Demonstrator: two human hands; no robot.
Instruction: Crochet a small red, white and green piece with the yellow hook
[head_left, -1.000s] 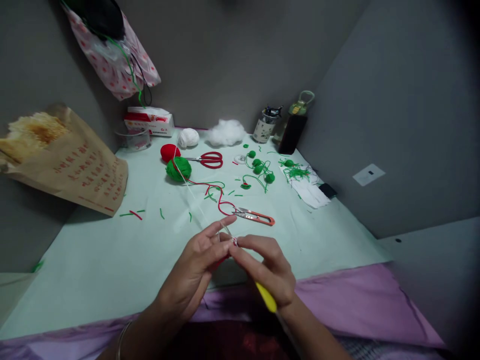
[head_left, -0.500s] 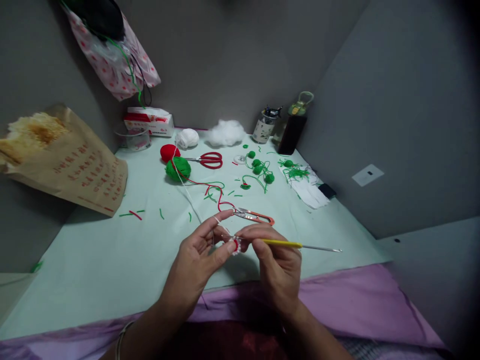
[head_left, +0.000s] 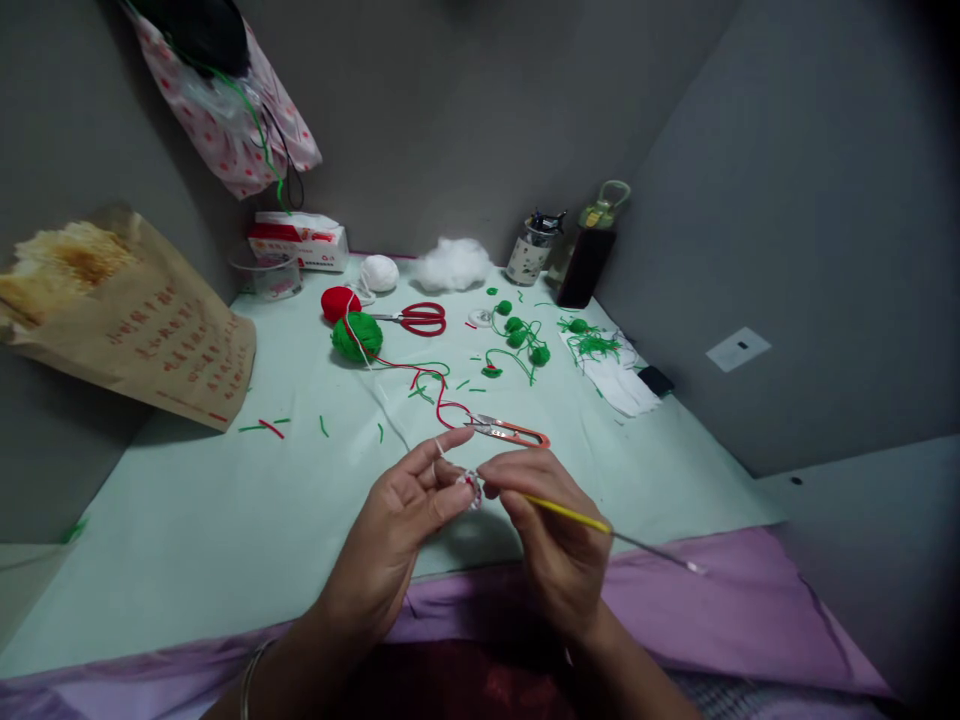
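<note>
Yellow-handled crochet hook [head_left: 592,522] sits pinched in the right hand [head_left: 551,530], shaft slanting out to the right, away from the tiny white-and-red crochet piece [head_left: 471,487]. The left hand [head_left: 401,520] pinches that piece between both hands, above the table [head_left: 225,520] near its front edge.

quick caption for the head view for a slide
Left hand pinches a small red-and-white crochet piece while the right hand holds a yellow crochet hook above a pale green table.

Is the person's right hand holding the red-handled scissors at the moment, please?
No, the right hand holds a yellow-handled crochet hook, while the red-handled scissors lie untouched on the table.
</note>
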